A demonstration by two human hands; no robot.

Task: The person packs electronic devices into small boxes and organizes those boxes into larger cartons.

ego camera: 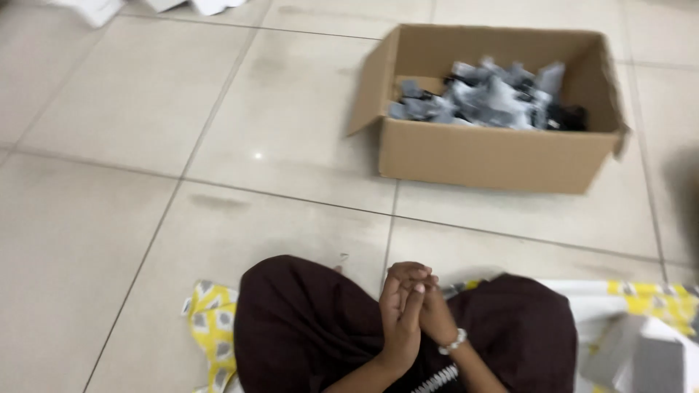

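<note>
Over crossed legs, left hand (399,311) hiding right hand (435,314), both empty
</note>
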